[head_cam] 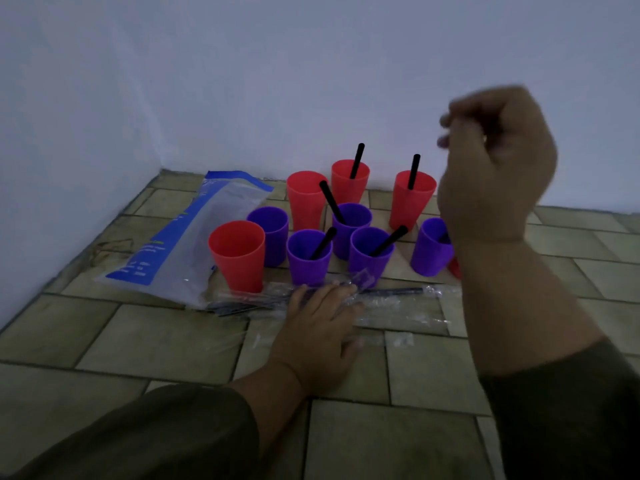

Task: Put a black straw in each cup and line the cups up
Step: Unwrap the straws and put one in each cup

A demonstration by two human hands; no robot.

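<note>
Several red and purple cups stand on the tiled floor by the wall. Black straws stick out of two back red cups [349, 181] [412, 199] and three purple cups [351, 223] [308, 258] [370, 258]. The front red cup [237, 254], a back red cup [304, 202] and a purple cup [268, 233] are empty. My right hand [495, 161] is raised and blurred over the right purple cup [429, 247], fingers curled, with nothing visible in them. My left hand [318, 327] lies flat on clear wrappers [398, 318]. A wrapped black straw [398, 291] lies beside it.
A blue and clear plastic straw bag [194, 244] lies at the left of the cups, its open end near my left hand. A small red thing [455, 268] shows behind my right forearm. White walls meet in a corner at the back left.
</note>
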